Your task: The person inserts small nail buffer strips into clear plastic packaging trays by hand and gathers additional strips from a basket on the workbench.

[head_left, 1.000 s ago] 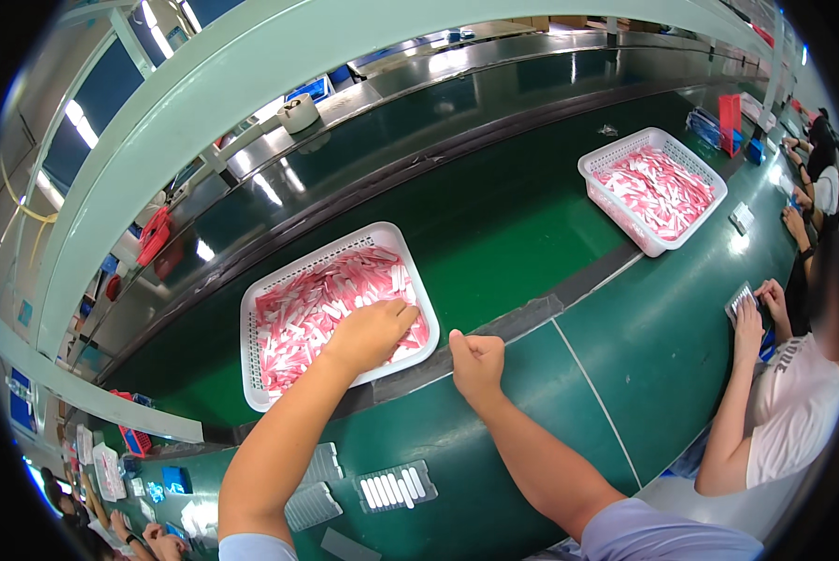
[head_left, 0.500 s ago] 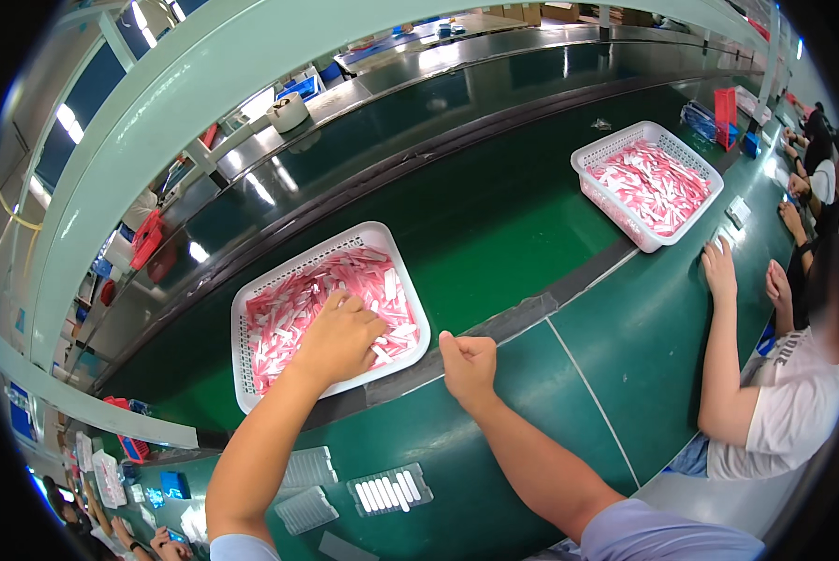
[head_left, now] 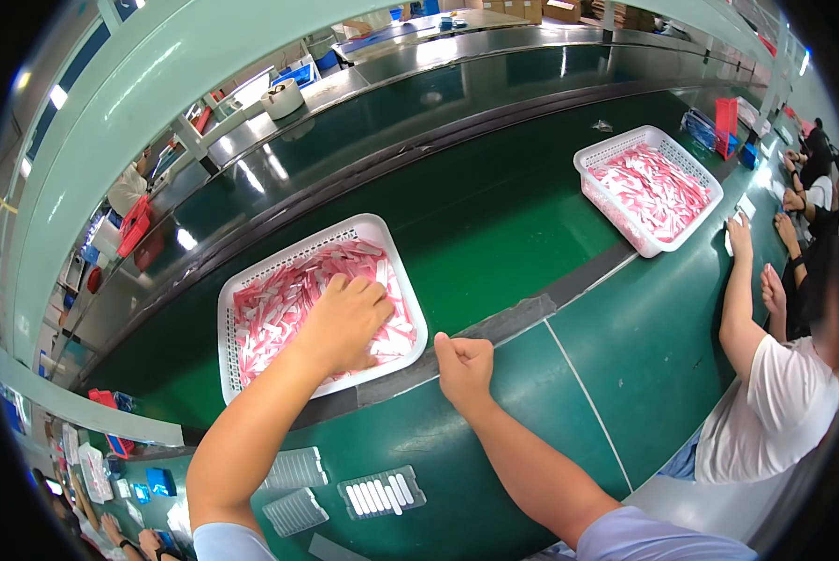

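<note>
My left hand (head_left: 349,323) reaches into a white perforated plastic basket (head_left: 396,257) heaped with small pink and white strips (head_left: 274,318). Its fingers curl down onto the strips, and their tips are hidden. Just right of the basket, my right hand (head_left: 464,369) is closed in a fist above the bench edge, thumb on top; whatever it may hold is hidden. Below, on the bench, lies a clear ribbed tray (head_left: 354,494) with several white strips in a row. Beside it are two more clear trays (head_left: 295,511) (head_left: 293,467) with no white strips visible in them.
A second white basket (head_left: 709,201) of pink and white strips stands farther right on the green belt (head_left: 494,252). A co-worker in a white shirt (head_left: 774,402) sits at the right, hands over the bench. A pale green frame beam (head_left: 111,140) arches across the left and top.
My left hand has shifted slightly within the basket, its fingers still bent among the strips. My right fist stays beside the basket. The co-worker's hand at right has moved farther forward.
</note>
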Available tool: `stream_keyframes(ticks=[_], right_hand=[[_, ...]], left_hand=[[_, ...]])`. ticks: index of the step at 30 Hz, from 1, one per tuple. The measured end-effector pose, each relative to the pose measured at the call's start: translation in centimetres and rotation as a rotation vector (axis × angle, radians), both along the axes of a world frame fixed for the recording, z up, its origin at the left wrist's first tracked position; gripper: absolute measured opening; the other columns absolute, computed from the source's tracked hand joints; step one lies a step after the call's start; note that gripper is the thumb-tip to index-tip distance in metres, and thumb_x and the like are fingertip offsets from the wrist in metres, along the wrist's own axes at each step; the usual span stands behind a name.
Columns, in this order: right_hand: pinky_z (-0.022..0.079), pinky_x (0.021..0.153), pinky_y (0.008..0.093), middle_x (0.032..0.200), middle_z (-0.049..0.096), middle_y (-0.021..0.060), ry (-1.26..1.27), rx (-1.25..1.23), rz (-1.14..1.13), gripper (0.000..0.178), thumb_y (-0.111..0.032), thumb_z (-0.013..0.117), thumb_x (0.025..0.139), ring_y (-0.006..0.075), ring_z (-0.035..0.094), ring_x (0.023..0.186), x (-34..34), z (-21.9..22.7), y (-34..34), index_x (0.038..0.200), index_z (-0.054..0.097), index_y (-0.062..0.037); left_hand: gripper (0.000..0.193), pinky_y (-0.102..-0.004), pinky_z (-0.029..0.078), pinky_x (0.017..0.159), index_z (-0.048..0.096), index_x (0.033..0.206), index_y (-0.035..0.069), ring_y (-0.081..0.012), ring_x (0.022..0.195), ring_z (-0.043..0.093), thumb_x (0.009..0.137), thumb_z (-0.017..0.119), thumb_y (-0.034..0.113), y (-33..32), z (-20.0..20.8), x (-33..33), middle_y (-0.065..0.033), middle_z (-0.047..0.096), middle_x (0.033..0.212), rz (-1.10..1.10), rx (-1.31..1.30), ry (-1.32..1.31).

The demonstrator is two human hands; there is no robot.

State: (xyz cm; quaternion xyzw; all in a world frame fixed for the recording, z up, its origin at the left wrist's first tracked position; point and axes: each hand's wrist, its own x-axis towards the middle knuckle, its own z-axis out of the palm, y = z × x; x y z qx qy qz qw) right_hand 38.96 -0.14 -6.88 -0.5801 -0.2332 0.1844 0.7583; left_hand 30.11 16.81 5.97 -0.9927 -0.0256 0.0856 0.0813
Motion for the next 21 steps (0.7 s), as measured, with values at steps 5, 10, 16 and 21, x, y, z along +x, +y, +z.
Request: stream_keyframes(ticks=[5, 10, 16, 21], right_hand=[[0.019, 0.048, 0.0321, 0.050, 0.033, -0.0058, 0.000, -0.008, 0.013, 0.054, -0.015, 0.066, 0.101, 0.0035, 0.029, 0.051, -0.1, 0.1, 0.0, 0.055, 0.040, -0.0008], [0.019, 0.048, 0.0318, 0.051, 0.034, -0.0060, -0.018, -0.019, 0.010, 0.054, -0.015, 0.066, 0.101, 0.0032, 0.029, 0.051, -0.1, -0.1, 0.1, 0.055, 0.041, -0.0008], [0.019, 0.048, 0.0321, 0.052, 0.033, -0.0059, -0.018, 0.012, -0.004, 0.054, -0.016, 0.066, 0.100, 0.0031, 0.029, 0.052, 0.2, -0.2, 0.1, 0.055, 0.040, -0.0011], [0.020, 0.047, 0.0328, 0.051, 0.032, -0.0054, -0.021, 0.019, -0.006, 0.054, -0.015, 0.066, 0.100, 0.0039, 0.030, 0.051, 0.1, -0.2, 0.1, 0.055, 0.039, -0.0015]], left_hand=[[0.054, -0.0417, 0.044, 0.097, 0.072, 0.108, 0.008, -0.0267, 0.114, 0.058, 0.060, 0.089, 0.029, 0.6, -1.7, 0.3, -0.0082, 0.062, 0.114, -0.069, -0.037, -0.150], [0.045, -0.0399, 0.044, 0.093, 0.074, 0.097, 0.007, -0.0258, 0.106, 0.059, 0.058, 0.085, 0.027, 0.4, -2.9, 1.1, -0.0071, 0.064, 0.106, -0.081, 0.000, -0.117], [0.034, -0.0380, 0.044, 0.091, 0.075, 0.090, 0.008, -0.0240, 0.102, 0.059, 0.062, 0.081, 0.025, 0.3, -3.7, 1.3, -0.0053, 0.064, 0.100, -0.145, 0.113, -0.136], [0.031, -0.0398, 0.043, 0.094, 0.076, 0.092, 0.009, -0.0253, 0.104, 0.059, 0.065, 0.080, 0.024, 0.9, -3.7, -0.6, -0.0058, 0.064, 0.102, -0.140, 0.001, -0.198]])
